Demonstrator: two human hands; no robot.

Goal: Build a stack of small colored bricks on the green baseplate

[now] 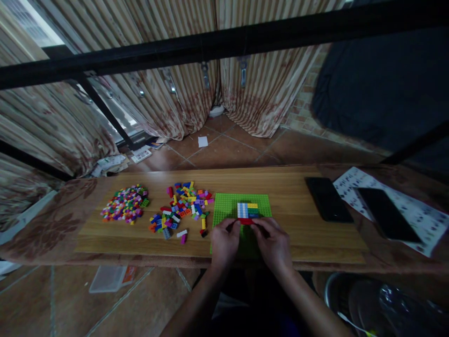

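A green studded baseplate (224, 203) lies on the wooden board in front of me. On it stands a small block of white bricks (242, 209), yellow bricks (252, 205) and green and blue bricks (253, 212). Along the near side of this block runs a red brick (246, 221). My left hand (225, 241) pinches its left end, and my right hand (273, 241) pinches the right end. Fingers partly cover the red brick, so I cannot tell whether it is pressed onto the studs.
Loose coloured bricks (189, 201) are spread left of the baseplate, with a denser pile of small pieces (126, 203) farther left. A black tablet (328, 199) lies on the right of the wooden board (291, 182). Beyond it, a phone (387, 214) rests on a printed sheet (354, 180).
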